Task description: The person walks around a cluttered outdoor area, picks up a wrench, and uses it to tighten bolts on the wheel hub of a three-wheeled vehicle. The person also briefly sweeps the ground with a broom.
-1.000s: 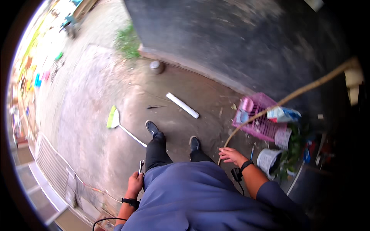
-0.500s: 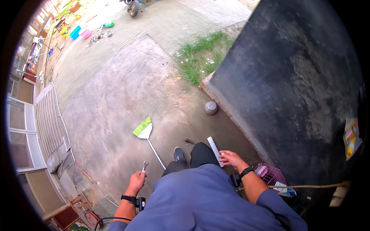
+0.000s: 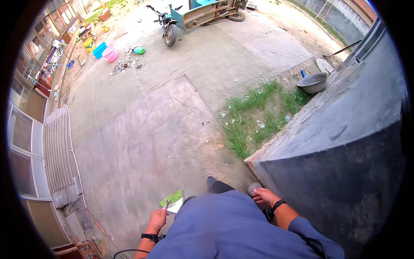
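The broom's green bristles [image 3: 175, 197] now appear just beyond the left hand [image 3: 158, 219], a rounded grey object [image 3: 253, 187] by the right hand [image 3: 266, 197]; a grey basin [image 3: 313, 84] and more cargo tricycle [image 3: 202, 16] have come into view, far off.

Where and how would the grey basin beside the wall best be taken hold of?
Probably by the rim of the grey basin, on the side away from the wall, coming from the left, over the grass. Its mouth faces up and the rim is its widest part, an edge to pinch; the body narrows below, and the wall crowds its right side.
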